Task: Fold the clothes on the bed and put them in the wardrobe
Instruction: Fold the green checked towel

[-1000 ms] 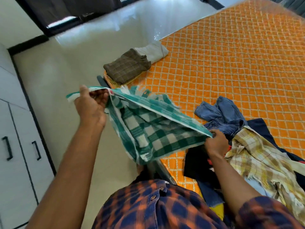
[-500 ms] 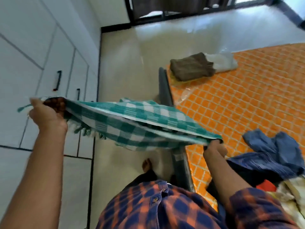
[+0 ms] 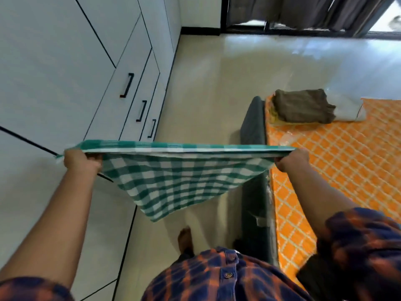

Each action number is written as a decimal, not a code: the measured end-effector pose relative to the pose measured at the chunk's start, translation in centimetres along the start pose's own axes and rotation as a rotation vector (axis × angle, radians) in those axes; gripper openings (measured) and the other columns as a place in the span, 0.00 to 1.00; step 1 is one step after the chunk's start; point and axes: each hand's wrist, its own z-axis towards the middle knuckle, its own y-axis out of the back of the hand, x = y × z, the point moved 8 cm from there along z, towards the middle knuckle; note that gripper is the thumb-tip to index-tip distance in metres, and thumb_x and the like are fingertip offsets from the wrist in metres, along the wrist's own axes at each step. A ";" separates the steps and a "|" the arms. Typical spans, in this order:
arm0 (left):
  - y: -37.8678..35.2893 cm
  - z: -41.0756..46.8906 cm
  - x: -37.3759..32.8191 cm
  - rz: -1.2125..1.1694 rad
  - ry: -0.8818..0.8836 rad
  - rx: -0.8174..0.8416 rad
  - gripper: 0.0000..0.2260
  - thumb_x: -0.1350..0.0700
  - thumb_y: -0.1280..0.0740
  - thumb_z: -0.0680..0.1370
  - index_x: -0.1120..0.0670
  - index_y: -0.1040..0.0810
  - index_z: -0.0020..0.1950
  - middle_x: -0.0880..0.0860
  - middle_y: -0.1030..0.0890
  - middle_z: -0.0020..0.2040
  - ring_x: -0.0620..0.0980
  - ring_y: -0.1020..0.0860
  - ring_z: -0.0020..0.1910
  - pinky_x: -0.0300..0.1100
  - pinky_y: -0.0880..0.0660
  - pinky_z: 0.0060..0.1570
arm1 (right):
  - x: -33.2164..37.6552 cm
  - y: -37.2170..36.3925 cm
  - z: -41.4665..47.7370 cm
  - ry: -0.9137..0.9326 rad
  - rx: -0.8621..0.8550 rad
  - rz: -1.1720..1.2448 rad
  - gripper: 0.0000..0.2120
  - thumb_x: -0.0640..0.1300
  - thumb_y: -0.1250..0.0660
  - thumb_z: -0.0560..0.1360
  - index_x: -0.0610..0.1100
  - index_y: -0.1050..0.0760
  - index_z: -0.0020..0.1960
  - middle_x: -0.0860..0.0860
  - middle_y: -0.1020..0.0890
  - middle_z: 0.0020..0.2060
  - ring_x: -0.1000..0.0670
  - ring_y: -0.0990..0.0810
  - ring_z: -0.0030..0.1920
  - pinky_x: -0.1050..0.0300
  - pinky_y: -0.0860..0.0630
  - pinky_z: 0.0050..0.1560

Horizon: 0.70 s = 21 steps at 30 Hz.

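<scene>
Cloth, green check, held in the air over the floor, between wardrobe and bed.

- Long axis runs left to right. Top edge is taut and about level, with layers doubled along it. The rest sags to a corner low and left of centre.
- Left hand grips the left end, fingers curled round the hem.
- Right hand grips the right end the same way, closed tight on the edge.
- Hands are well apart, one at each end, so neither is nearer to the cloth.

Judgement: the next fold needs the two ends brought together, or the cloth laid flat on the bed. The bed is just beside the right hand and the wardrobe is on the left-hand side.

Wardrobe: every door and drawer in view is closed, so contents are not visible.

Pile, folded, sits at the bed's far corner, with a brown piece on top and a pale one against it.

Risk: the hanging corner is uneven, so the fold may come out skewed.
</scene>
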 end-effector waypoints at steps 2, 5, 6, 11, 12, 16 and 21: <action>-2.0 0.6 -0.9 -0.036 0.006 0.004 0.15 0.57 0.48 0.85 0.55 0.22 0.49 0.54 0.17 0.48 0.53 0.17 0.46 0.51 0.17 0.47 | 1.3 -3.0 -2.2 0.011 0.043 0.027 0.19 0.51 0.45 0.83 0.43 0.23 0.64 0.46 0.18 0.53 0.40 0.19 0.51 0.46 0.21 0.42; -4.5 1.4 -2.7 -0.032 -0.045 -0.006 0.14 0.56 0.47 0.84 0.54 0.22 0.51 0.53 0.18 0.51 0.53 0.19 0.49 0.52 0.20 0.52 | 3.2 -5.4 -5.6 0.021 0.031 0.066 0.24 0.54 0.48 0.83 0.39 0.25 0.65 0.41 0.21 0.56 0.37 0.22 0.58 0.42 0.26 0.65; -5.3 1.6 -3.4 -0.019 -0.073 -0.005 0.14 0.55 0.47 0.84 0.54 0.22 0.53 0.53 0.18 0.52 0.53 0.19 0.49 0.53 0.21 0.54 | 3.4 -5.6 -6.8 0.033 -0.016 0.076 0.22 0.52 0.47 0.83 0.39 0.27 0.67 0.43 0.22 0.60 0.38 0.23 0.61 0.44 0.27 0.67; -3.3 2.5 -4.4 0.058 -0.224 -0.232 0.15 0.51 0.45 0.85 0.59 0.25 0.63 0.53 0.20 0.54 0.48 0.19 0.43 0.43 0.18 0.42 | 2.5 -4.4 -7.8 0.160 0.017 0.055 0.19 0.41 0.45 0.84 0.43 0.32 0.74 0.47 0.25 0.65 0.46 0.26 0.66 0.56 0.29 0.53; -2.3 2.6 -3.9 0.060 -0.219 -0.251 0.16 0.52 0.45 0.85 0.60 0.25 0.64 0.53 0.19 0.56 0.48 0.19 0.41 0.39 0.20 0.37 | 1.4 -3.6 -7.7 0.139 0.048 0.056 0.18 0.48 0.47 0.85 0.45 0.29 0.71 0.48 0.23 0.60 0.45 0.24 0.62 0.55 0.29 0.53; -1.0 0.4 0.2 0.454 -0.257 -0.128 0.19 0.53 0.47 0.87 0.66 0.24 0.65 0.62 0.21 0.64 0.58 0.20 0.57 0.43 0.24 0.45 | -2.3 0.9 -3.3 0.272 0.112 -0.184 0.14 0.49 0.40 0.77 0.41 0.21 0.52 0.42 0.18 0.50 0.37 0.18 0.53 0.47 0.22 0.49; -6.4 -10.8 10.6 0.999 -0.416 0.563 0.13 0.49 0.44 0.86 0.51 0.23 0.50 0.55 0.20 0.44 0.54 0.21 0.45 0.40 0.26 0.43 | -10.5 -2.8 -10.1 0.579 0.267 -0.778 0.13 0.43 0.38 0.77 0.36 0.20 0.45 0.48 0.20 0.34 0.52 0.21 0.34 0.58 0.21 0.36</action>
